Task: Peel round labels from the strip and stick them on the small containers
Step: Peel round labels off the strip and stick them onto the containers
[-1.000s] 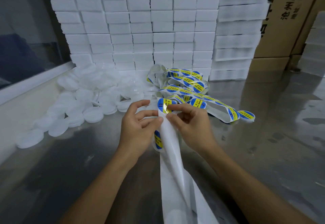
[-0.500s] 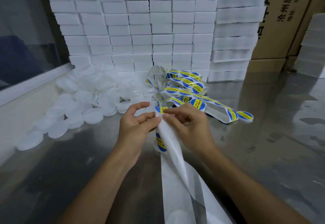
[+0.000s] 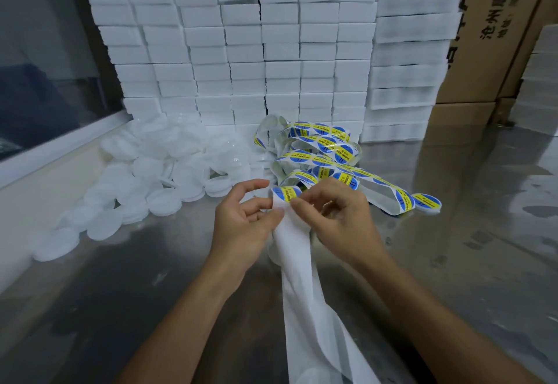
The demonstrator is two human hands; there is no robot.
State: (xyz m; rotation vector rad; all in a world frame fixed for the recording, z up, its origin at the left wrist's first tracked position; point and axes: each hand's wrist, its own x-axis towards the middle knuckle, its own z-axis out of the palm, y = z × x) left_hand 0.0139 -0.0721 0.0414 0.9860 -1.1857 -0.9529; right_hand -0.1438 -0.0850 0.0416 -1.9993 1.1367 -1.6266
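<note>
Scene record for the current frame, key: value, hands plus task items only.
left hand: pinches label strip
right hand: pinches round label at strip's top
unpeeled labels: coiled pile behind hands
small containers: heaped left of the pile, unlabelled
labelled container: right of the pile
surface: metal table

Even, cool overhead light, moderately bright. Steel tabletop (image 3: 453, 263) right of the pinch carries broad glare streaks and soft dark reflections; forearm shadows beneath the grip are faint. White block stack (image 3: 241, 60) beyond the hands is nearly blown out, edges soft. Wide-angle bowing at frame borders. Fingers at the pinch slightly smeared, possibly motion blur. Label print (image 3: 314, 160) barely legible.
</note>
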